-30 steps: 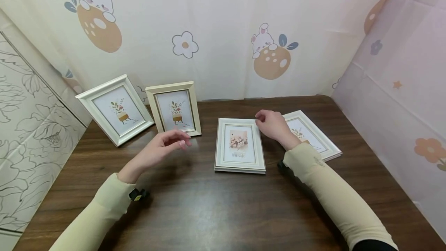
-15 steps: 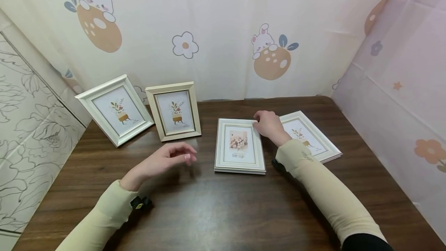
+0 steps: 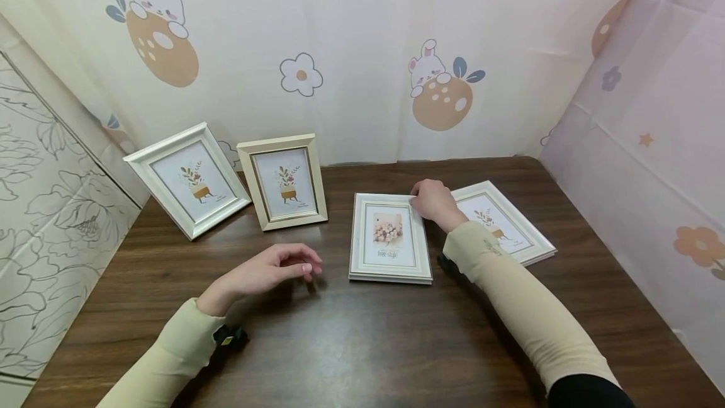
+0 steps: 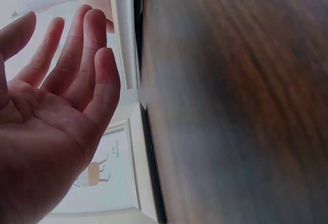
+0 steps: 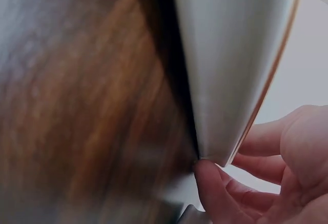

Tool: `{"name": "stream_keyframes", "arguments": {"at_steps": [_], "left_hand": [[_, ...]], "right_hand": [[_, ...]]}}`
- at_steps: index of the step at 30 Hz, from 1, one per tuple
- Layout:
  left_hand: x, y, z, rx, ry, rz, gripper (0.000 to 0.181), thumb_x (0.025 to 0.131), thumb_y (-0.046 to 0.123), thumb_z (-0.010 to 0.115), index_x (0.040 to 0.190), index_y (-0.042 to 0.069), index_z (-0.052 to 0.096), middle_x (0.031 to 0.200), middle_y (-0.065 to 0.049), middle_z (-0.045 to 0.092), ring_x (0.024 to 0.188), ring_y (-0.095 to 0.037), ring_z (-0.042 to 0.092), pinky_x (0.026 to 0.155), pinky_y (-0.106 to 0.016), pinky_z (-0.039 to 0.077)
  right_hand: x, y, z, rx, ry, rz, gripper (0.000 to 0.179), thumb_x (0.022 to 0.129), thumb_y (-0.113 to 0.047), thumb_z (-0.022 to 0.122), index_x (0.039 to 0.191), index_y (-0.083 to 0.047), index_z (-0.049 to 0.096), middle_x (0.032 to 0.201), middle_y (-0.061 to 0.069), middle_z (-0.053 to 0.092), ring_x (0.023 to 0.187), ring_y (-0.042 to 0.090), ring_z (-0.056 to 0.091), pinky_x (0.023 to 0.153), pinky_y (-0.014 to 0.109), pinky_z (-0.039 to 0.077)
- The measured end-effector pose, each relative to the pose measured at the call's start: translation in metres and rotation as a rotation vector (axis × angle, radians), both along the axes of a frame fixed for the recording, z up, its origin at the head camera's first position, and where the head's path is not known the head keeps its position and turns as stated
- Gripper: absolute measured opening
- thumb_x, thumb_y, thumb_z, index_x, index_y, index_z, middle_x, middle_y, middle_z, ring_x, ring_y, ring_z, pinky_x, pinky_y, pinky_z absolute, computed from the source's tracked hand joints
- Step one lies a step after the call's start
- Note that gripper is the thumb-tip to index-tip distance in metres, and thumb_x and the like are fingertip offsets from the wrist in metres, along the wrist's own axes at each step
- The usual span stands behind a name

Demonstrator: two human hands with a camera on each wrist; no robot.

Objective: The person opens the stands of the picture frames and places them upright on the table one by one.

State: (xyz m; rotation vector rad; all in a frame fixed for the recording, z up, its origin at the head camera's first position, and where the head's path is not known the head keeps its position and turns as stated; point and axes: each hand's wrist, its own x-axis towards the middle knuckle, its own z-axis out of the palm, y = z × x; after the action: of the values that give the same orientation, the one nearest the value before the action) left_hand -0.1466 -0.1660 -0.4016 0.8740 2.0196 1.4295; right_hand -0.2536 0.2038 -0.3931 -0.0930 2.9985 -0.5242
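Observation:
A white photo frame [image 3: 391,264] with a flower picture lies flat on the table in the head view. My right hand [image 3: 435,199] is at its far right corner. In the right wrist view the thumb and fingers [image 5: 214,188] pinch the end of that frame's white edge [image 5: 230,65]. Left of the frame, my left hand [image 3: 263,277] hovers over the table, holding nothing. Its fingers [image 4: 105,75] are loosely bent in the left wrist view. Just behind it stands a cream photo frame [image 3: 253,187].
A white photo frame [image 3: 228,172] stands tilted at the far left. Another white frame [image 3: 532,238] lies at the right, partly behind the right wrist. The brown wooden table [image 3: 351,339] meets a patterned curtain [image 3: 362,80] at the back.
My left hand has come away from the cream frame, toward the front and slightly right. My right hand has shifted slightly left onto the flat frame's corner. The frames stay in place.

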Motion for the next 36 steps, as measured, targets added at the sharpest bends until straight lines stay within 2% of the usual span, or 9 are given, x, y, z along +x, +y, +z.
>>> {"name": "stream_keyframes", "arguments": {"at_steps": [4,10,17,22,25,27,31,34,36], "left_hand": [[0.001,-0.001,0.003,-0.010,-0.006,0.008,0.028,0.103,0.015,0.057,0.123,-0.004,0.060,0.114,-0.020,0.068,0.098,-0.038,0.065,0.089,-0.046,0.052],[-0.002,-0.004,0.005,-0.029,0.045,0.023,0.027,0.103,0.016,0.056,0.122,-0.002,0.061,0.114,-0.018,0.069,0.099,-0.030,0.066,0.091,-0.043,0.052],[-0.009,-0.011,0.009,-0.025,0.051,0.060,0.028,0.104,0.017,0.054,0.124,-0.003,0.060,0.117,-0.019,0.068,0.098,-0.030,0.065,0.090,-0.037,0.053],[-0.015,-0.020,0.009,-0.001,0.024,0.126,0.030,0.104,0.018,0.054,0.125,-0.003,0.058,0.116,-0.022,0.066,0.098,-0.031,0.065,0.088,-0.050,0.053],[-0.017,-0.024,0.007,0.008,0.007,0.163,0.032,0.104,0.019,0.054,0.126,-0.004,0.056,0.116,-0.022,0.065,0.098,-0.032,0.065,0.087,-0.052,0.052],[-0.017,-0.027,0.005,0.006,0.001,0.178,0.033,0.104,0.019,0.055,0.127,-0.004,0.056,0.116,-0.022,0.065,0.098,-0.035,0.065,0.088,-0.051,0.052],[-0.017,-0.030,0.004,0.013,0.001,0.185,0.033,0.104,0.018,0.055,0.126,-0.006,0.056,0.116,-0.025,0.065,0.099,-0.039,0.064,0.088,-0.047,0.052],[-0.018,-0.032,0.003,0.023,0.008,0.184,0.032,0.104,0.017,0.054,0.126,-0.006,0.055,0.116,-0.026,0.064,0.098,-0.037,0.065,0.087,-0.046,0.053],[-0.019,-0.033,0.002,0.029,0.017,0.185,0.032,0.104,0.016,0.054,0.126,-0.006,0.055,0.115,-0.027,0.064,0.097,-0.034,0.065,0.086,-0.045,0.053]], "right_hand": [[0.000,-0.001,0.003,0.010,-0.013,0.005,0.025,0.098,-0.018,0.056,0.112,-0.001,0.068,0.115,0.018,0.066,0.104,0.036,0.061,0.087,0.050,0.050],[0.004,0.001,0.007,-0.008,-0.032,0.001,0.027,0.099,-0.019,0.054,0.115,0.000,0.065,0.117,0.019,0.064,0.101,0.035,0.060,0.085,0.050,0.050],[0.007,0.009,0.014,-0.117,-0.037,-0.004,0.028,0.102,-0.019,0.052,0.120,0.001,0.059,0.118,0.021,0.062,0.102,0.035,0.058,0.089,0.050,0.048],[0.009,0.013,0.020,-0.188,-0.018,-0.019,0.024,0.101,-0.019,0.052,0.116,-0.001,0.059,0.113,0.019,0.061,0.099,0.034,0.054,0.088,0.049,0.045],[0.010,0.014,0.022,-0.225,-0.003,-0.029,0.023,0.101,-0.019,0.053,0.116,-0.003,0.061,0.113,0.017,0.060,0.100,0.033,0.053,0.088,0.048,0.045],[0.012,0.014,0.024,-0.257,0.003,-0.037,0.023,0.101,-0.019,0.054,0.117,-0.005,0.062,0.113,0.016,0.060,0.099,0.032,0.053,0.087,0.047,0.045],[0.016,0.016,0.027,-0.384,-0.026,-0.069,0.022,0.101,-0.016,0.057,0.119,-0.006,0.063,0.111,0.015,0.060,0.092,0.030,0.060,0.080,0.044,0.053],[0.017,0.019,0.028,-0.494,-0.056,-0.091,0.022,0.101,-0.013,0.059,0.120,-0.005,0.063,0.109,0.016,0.061,0.088,0.029,0.063,0.077,0.045,0.058],[0.018,0.020,0.029,-0.551,-0.067,-0.095,0.022,0.100,-0.012,0.060,0.121,-0.004,0.063,0.111,0.017,0.061,0.090,0.026,0.063,0.080,0.047,0.058]]}}
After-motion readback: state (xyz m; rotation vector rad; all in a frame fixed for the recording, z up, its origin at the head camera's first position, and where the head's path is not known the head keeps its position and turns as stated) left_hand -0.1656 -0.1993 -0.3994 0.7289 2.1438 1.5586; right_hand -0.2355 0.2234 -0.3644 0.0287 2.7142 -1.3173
